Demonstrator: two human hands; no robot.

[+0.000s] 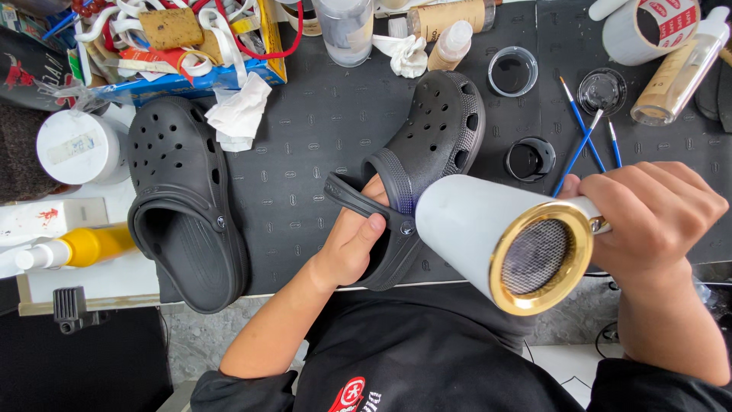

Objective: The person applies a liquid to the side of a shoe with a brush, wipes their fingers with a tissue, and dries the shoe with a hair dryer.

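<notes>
My left hand (352,243) grips the heel end of a black perforated clog (435,137), thumb on its rim next to the strap, on a dark mat (320,122). My right hand (657,217) holds a white hair dryer (488,229) with a gold-rimmed mesh back, its barrel pointing at the clog's heel. A second black clog (183,198) lies to the left, apart from both hands.
Small round dishes of black paint (512,72) (529,159) and blue-handled brushes (583,130) lie right of the held clog. Bottles (450,46), a tape roll (648,27) and a cluttered box (183,46) line the back. A yellow spray bottle (76,246) and white jar (80,146) sit left.
</notes>
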